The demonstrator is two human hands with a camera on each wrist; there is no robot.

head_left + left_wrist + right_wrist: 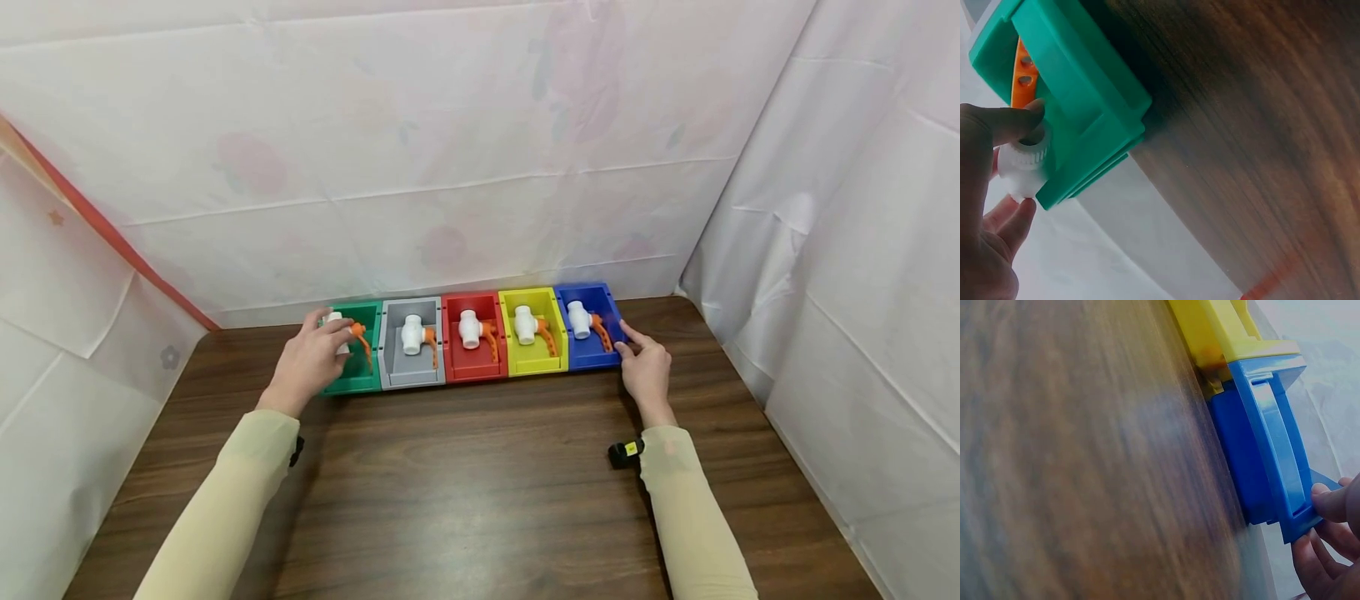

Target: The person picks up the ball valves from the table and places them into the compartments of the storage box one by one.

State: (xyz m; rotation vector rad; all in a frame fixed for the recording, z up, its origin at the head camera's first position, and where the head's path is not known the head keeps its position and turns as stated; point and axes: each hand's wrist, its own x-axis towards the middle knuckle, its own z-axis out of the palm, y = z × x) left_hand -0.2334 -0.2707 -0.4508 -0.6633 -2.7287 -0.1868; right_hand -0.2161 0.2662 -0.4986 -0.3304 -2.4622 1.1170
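Note:
My left hand [308, 364] reaches over the green bin [1094, 100] at the row's left end. Its thumb and fingers pinch a white ball valve [1025, 164] with an orange lever handle [1024, 75]; the hand covers part of the valve's body. At the other end, my right hand [647, 367] grips the outer side wall of the blue bin [1254, 450], thumb on the rim and fingers outside below it. Inside the blue bin lies another white ball valve [579, 320], its orange handle angled toward the lower right.
Between the two end bins stand a grey bin [412, 382], a red bin [477, 370] and a yellow bin [537, 364], each holding one similar valve. The joined row sits at the back of the brown wooden table [465, 483], close to a pale patterned curtain [420, 167].

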